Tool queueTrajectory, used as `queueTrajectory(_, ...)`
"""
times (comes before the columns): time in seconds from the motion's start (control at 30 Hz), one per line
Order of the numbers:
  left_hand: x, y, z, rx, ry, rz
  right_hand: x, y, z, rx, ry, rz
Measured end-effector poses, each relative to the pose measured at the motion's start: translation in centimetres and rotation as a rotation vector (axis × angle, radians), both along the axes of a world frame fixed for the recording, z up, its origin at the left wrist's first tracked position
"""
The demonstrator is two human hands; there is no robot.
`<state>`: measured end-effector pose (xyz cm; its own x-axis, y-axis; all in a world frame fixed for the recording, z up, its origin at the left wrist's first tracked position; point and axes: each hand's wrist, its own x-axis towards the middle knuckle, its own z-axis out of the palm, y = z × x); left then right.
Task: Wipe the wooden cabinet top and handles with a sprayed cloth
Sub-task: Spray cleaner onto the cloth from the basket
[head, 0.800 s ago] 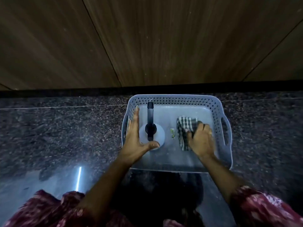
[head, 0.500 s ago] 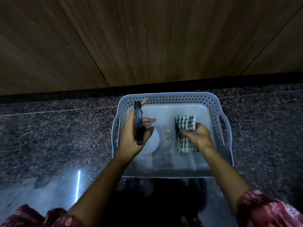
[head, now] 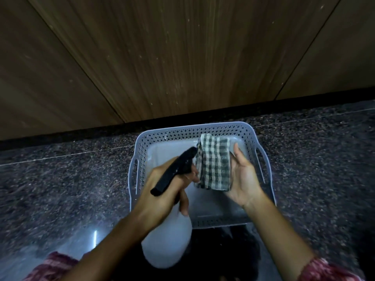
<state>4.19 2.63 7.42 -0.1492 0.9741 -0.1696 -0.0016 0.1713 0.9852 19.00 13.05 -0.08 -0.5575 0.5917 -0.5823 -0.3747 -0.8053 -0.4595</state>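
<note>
My left hand grips the neck of a white spray bottle with a black trigger head; the nozzle points right at the cloth. A folded green-and-white checked cloth lies across the palm of my right hand, held up flat just right of the nozzle. Both are lifted above a grey perforated plastic basket that stands on the floor. The wooden cabinet front fills the top half of the view; no handles or top surface show.
Dark speckled granite floor surrounds the basket, with a black skirting strip along the cabinet's base. My red patterned sleeves sit at the bottom corners. A bright light reflection marks the floor at lower left.
Both hands lifted out of the basket: the left raised and tilted the spray bottle toward the cloth, the right picked up the cloth and turned palm up with it.
</note>
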Motion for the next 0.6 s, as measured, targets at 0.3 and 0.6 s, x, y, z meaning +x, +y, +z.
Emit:
queueTrajectory(0.3,2.0,-0.4,-0.2,-0.258,-0.008,0.115,0.1,-0.3,0.4,0.049,-0.049,0.065)
queueTrajectory(0.6,2.2,0.3,-0.8,-0.374,0.073,0.162,0.1,-0.5,0.4,0.080,-0.102,0.090)
